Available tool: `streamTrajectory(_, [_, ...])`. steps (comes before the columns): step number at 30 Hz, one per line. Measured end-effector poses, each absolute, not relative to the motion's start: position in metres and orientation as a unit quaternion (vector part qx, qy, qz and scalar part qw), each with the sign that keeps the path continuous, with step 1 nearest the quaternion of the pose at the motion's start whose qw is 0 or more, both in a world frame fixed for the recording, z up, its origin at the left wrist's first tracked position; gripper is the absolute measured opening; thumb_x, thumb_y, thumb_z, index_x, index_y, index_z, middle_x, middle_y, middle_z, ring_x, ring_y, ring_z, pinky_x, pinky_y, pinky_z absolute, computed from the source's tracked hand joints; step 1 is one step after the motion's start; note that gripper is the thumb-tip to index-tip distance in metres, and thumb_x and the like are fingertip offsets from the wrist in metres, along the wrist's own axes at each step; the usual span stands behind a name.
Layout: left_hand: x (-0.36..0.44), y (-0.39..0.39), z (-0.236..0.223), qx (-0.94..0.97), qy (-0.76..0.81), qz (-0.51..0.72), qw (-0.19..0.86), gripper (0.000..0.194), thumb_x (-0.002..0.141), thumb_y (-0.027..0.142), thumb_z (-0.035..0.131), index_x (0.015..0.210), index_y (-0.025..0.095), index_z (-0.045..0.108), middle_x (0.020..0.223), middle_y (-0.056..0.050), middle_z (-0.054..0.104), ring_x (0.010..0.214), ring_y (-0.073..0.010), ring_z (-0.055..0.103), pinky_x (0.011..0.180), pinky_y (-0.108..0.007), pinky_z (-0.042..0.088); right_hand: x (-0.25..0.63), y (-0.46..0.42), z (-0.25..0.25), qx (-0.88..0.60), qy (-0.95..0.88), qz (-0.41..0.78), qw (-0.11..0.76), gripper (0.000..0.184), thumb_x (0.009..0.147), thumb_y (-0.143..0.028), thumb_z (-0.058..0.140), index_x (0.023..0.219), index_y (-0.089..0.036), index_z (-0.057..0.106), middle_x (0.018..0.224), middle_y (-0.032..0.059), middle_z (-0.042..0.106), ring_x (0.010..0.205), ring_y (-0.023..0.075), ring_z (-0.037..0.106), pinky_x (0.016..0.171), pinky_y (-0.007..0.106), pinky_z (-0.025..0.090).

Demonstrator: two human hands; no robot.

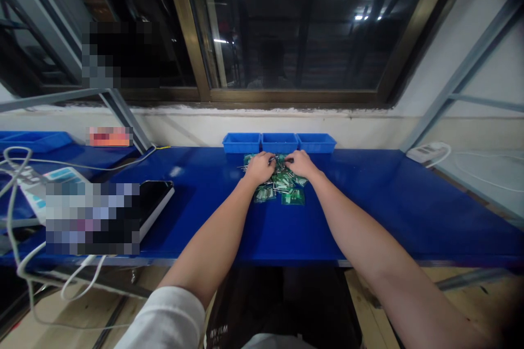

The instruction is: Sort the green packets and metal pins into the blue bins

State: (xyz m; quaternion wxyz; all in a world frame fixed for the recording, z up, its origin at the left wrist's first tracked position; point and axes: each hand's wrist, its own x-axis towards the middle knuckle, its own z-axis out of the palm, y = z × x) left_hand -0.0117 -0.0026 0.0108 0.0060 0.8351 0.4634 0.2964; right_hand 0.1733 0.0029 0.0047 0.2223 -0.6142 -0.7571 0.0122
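Note:
A pile of small green-and-clear packets (284, 181) with thin metal pieces lies on the blue table. My left hand (261, 168) is at the pile's left side, its fingers curled inward by a small dark piece. Across from it, my right hand (302, 164) reaches the pile's right side with fingers bent together, also near something small and dark. What either hand grips is too small to make out. Just behind the hands stand three joined blue bins: a left bin (242, 145), a middle bin (280, 144) and a right bin (316, 144).
On the left of the blue table (368, 202) lies a tablet-like device (158, 202), partly blurred out, with white cables (18, 229) beside it. Another blue tray (36, 140) is at far left. A white power strip (427, 151) sits at right. Metal frame posts flank the table below the window.

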Motion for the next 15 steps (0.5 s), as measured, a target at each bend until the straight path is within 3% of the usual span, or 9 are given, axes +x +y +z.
streamTrajectory(10, [-0.0115, -0.0012, 0.0093, 0.84, 0.456, 0.293, 0.006, 0.029, 0.086, 0.028, 0.046, 0.107, 0.018, 0.063, 0.106, -0.008, 0.064, 0.099, -0.0205, 0.059, 0.089, -0.03, 0.046, 0.1718, 0.0033, 0.0038, -0.624, -0.75, 0.034, 0.218, 0.014, 0.078, -0.021, 0.055, 0.081, -0.019, 0.069, 0.086, 0.0076, 0.068, 0.086, 0.0194, 0.06, 0.077, 0.026, 0.041])
streamTrajectory(15, [-0.0114, -0.0007, 0.0095, 0.843, 0.442, 0.307, 0.0, 0.03, 0.086, 0.029, 0.047, 0.11, 0.017, 0.062, 0.105, -0.008, 0.064, 0.097, -0.021, 0.059, 0.087, -0.031, 0.046, 0.168, -0.0024, 0.0116, -0.609, -0.732, 0.022, 0.303, 0.018, 0.084, -0.024, 0.049, 0.083, -0.016, 0.065, 0.088, 0.0099, 0.068, 0.088, 0.0203, 0.059, 0.079, 0.028, 0.041])
